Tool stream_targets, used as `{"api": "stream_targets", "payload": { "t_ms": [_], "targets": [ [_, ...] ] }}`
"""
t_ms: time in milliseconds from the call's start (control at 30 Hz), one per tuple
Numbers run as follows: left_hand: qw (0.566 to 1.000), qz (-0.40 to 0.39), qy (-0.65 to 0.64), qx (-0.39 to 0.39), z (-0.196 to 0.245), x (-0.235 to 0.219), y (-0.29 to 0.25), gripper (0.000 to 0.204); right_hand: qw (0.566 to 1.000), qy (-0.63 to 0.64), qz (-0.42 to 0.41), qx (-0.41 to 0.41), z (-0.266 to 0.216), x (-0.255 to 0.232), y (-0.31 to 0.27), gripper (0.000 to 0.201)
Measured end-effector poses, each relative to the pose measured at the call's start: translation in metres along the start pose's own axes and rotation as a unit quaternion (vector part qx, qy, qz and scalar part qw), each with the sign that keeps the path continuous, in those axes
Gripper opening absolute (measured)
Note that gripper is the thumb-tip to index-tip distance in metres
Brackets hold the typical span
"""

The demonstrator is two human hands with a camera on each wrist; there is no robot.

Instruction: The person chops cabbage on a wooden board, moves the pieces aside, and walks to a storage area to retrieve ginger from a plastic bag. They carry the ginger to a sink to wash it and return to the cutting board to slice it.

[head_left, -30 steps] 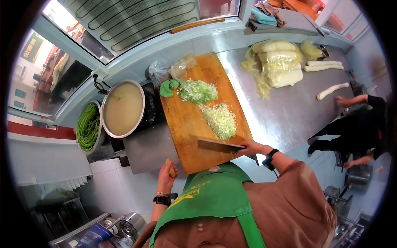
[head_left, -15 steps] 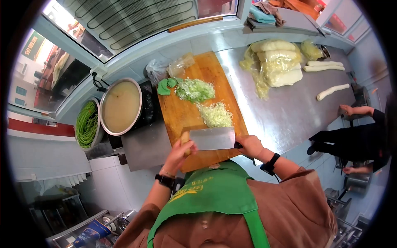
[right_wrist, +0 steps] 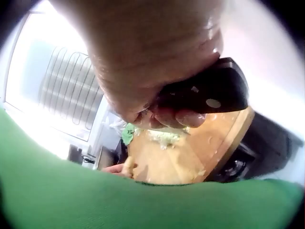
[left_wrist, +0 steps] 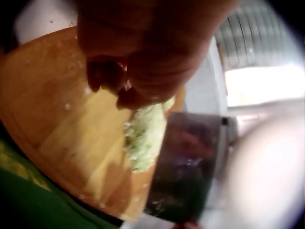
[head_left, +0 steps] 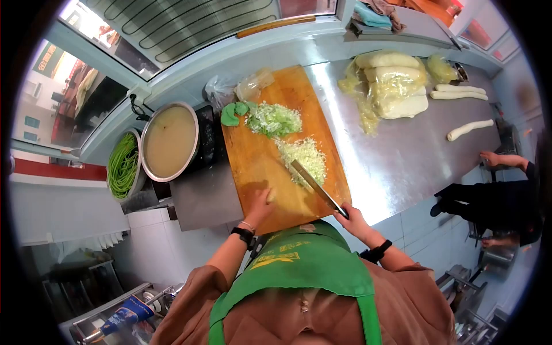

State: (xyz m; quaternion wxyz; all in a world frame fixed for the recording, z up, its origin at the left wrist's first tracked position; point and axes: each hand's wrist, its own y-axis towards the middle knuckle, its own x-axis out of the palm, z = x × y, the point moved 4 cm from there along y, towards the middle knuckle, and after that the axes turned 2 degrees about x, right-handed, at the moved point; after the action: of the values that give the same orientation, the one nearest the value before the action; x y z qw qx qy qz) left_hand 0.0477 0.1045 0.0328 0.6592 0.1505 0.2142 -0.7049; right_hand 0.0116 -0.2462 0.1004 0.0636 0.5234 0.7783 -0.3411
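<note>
A cleaver (head_left: 313, 183) slants over the near edge of the pale chopped heap (head_left: 302, 158), its black handle (right_wrist: 209, 95) gripped by the right hand (head_left: 355, 223). Over the near left part of the wooden board (head_left: 244, 152), the left hand (head_left: 260, 208) holds a small tan, knobbly piece (right_wrist: 127, 167) in curled fingers; whether it touches the board I cannot tell. Farther back on the board lies a greener chopped heap (head_left: 275, 119) with green leaves (head_left: 231, 115) at its left. The left wrist view shows the broad blade (left_wrist: 183, 167) beside the pale heap.
Left of the board stand a pan of cloudy liquid (head_left: 169, 141) and a bowl of green beans (head_left: 122, 167). Plastic bags (head_left: 253, 85) lie at its back corner. Wrapped white dough (head_left: 397, 86) and dough rolls (head_left: 470, 129) rest on the metal table; another person (head_left: 489, 198) stands at the right.
The left hand has come from beside the board to above it with the tan piece. The cleaver first moved leftward, showing its flat face near that piece, then swung back toward the pale heap.
</note>
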Motion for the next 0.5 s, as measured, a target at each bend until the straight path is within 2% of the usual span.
{"api": "stream_targets", "payload": {
  "t_ms": [67,100,133,167,233,300,367,433,500],
  "targets": [
    [0.975,0.005,0.202,0.097,-0.006,0.013,-0.011,0.042,1.0,0.004,0.012,-0.023,-0.011,0.018,-0.003,0.04],
    [0.975,0.003,0.201,0.093,-0.009,0.016,-0.016,0.042,0.999,0.005,0.031,-0.045,-0.023,0.024,-0.007,0.041],
    [0.975,-0.006,0.208,0.081,-0.012,0.021,-0.017,0.043,1.0,-0.008,-0.006,-0.016,-0.03,0.032,-0.01,0.042],
    [0.974,-0.015,0.213,0.069,-0.011,0.024,-0.02,0.044,1.0,-0.012,-0.009,-0.012,-0.032,0.041,-0.012,0.042],
    [0.977,-0.011,0.206,0.062,-0.008,0.023,-0.028,0.044,0.998,-0.026,-0.029,-0.044,-0.04,0.065,-0.013,0.039],
    [0.978,-0.01,0.198,0.06,0.002,0.015,-0.036,0.044,0.998,-0.034,-0.013,-0.041,-0.045,0.088,-0.016,0.036],
    [0.979,0.051,0.177,0.085,0.011,0.006,-0.044,0.039,0.999,-0.044,0.015,-0.009,-0.047,0.108,-0.016,0.034],
    [0.984,0.044,0.157,0.077,-0.009,0.005,-0.05,0.04,0.997,-0.051,0.046,-0.027,-0.045,0.132,-0.015,0.032],
    [0.987,0.042,0.138,0.069,-0.016,0.002,-0.051,0.04,0.977,-0.12,0.153,-0.091,-0.052,0.144,-0.005,0.024]
  ]
}}
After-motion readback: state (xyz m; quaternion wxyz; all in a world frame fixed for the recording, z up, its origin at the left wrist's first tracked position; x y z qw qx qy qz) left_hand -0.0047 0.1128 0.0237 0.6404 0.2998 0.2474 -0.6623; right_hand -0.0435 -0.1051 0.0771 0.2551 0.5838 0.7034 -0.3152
